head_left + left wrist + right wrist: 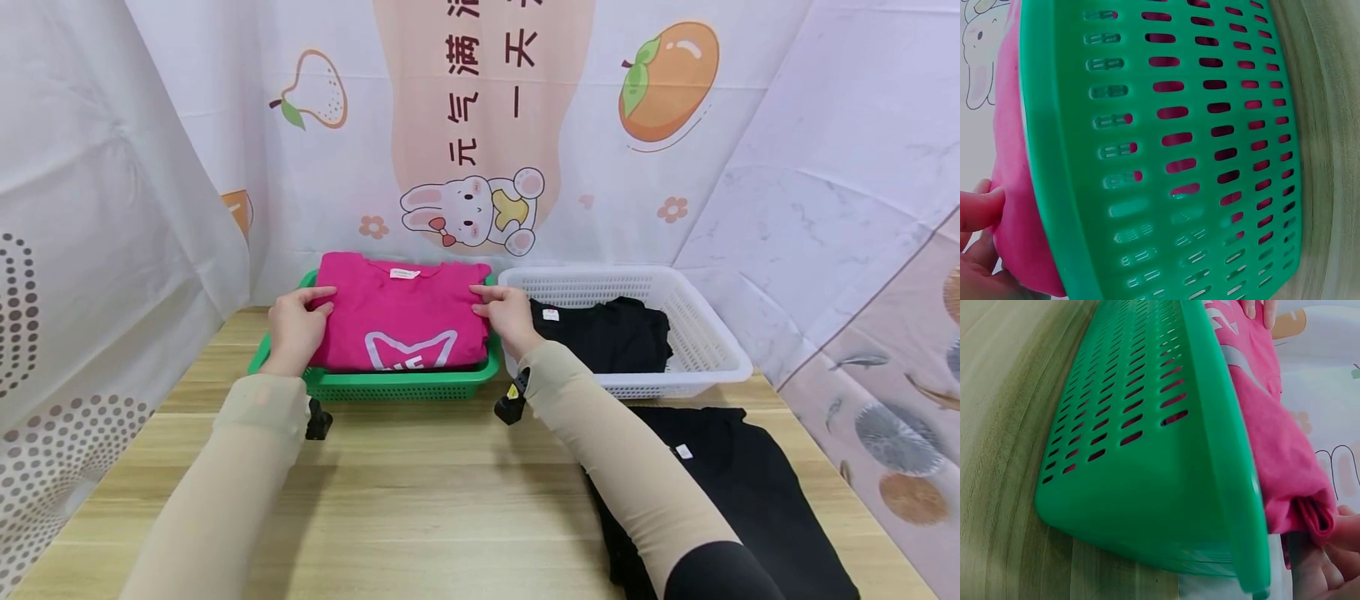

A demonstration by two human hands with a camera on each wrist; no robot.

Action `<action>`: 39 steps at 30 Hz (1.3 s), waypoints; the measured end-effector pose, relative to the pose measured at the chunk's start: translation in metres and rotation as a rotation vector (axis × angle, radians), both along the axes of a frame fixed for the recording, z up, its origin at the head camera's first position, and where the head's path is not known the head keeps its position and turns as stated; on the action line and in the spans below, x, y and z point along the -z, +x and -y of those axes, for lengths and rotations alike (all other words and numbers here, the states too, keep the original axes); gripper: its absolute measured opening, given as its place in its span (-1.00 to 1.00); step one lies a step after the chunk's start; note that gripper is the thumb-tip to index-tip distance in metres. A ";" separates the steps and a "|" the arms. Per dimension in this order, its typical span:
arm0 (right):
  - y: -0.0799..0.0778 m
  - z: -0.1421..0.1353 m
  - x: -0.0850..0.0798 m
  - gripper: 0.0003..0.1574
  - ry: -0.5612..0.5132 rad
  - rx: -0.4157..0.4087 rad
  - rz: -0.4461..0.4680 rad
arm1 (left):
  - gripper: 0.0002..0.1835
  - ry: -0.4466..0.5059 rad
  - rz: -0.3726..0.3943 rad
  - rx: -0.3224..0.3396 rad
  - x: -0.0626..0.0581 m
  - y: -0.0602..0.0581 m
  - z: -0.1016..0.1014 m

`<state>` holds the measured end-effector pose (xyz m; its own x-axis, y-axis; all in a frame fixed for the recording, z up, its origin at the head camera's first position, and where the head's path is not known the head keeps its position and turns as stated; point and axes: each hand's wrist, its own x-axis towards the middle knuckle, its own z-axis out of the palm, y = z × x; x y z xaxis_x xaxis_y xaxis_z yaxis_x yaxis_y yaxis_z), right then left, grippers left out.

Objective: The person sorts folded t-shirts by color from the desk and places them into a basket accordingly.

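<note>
A folded pink T-shirt (420, 304) with a white print and a neck label lies in a green basket (405, 385), standing a little above its rim. My left hand (294, 329) pinches the shirt's left edge; in the left wrist view its thumb (982, 209) presses on the pink cloth. At the opposite edge my right hand (512, 318) holds the folded side between thumb and fingers. The right wrist view shows the rolled fold of the shirt (1285, 469) at those fingers, partly cut off by the frame.
Right of the green basket stands a white basket (705, 333) holding a folded black garment (607, 337). More black clothing (750, 492) lies on the wooden table (420, 500) at the right, partly under my right forearm. A printed curtain (330, 183) hangs behind the baskets.
</note>
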<state>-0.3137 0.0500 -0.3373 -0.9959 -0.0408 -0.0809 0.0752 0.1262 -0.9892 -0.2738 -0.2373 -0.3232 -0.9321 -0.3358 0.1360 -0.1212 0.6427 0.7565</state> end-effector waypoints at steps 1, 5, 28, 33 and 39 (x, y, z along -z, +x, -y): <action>0.000 0.000 0.000 -0.56 0.001 0.003 -0.002 | -0.60 0.000 0.002 -0.002 0.000 0.000 0.000; -0.001 0.001 0.001 -0.58 0.004 0.010 -0.013 | -0.61 0.001 0.011 -0.003 0.000 0.000 0.000; 0.001 -0.008 0.014 -0.53 -0.128 0.007 -0.035 | -0.60 -0.035 0.002 -0.033 0.008 0.005 0.014; 0.005 -0.008 0.012 -0.53 -0.137 -0.020 -0.026 | -0.60 -0.013 -0.003 -0.006 0.007 0.008 0.008; 0.009 -0.009 0.010 -0.58 -0.130 -0.036 -0.041 | -0.62 0.007 -0.054 0.031 0.006 0.013 0.000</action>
<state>-0.3043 0.0593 -0.3476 -0.9960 -0.0838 -0.0322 0.0324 -0.0013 -0.9995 -0.2607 -0.2374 -0.3293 -0.9335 -0.3078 0.1841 -0.0600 0.6401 0.7660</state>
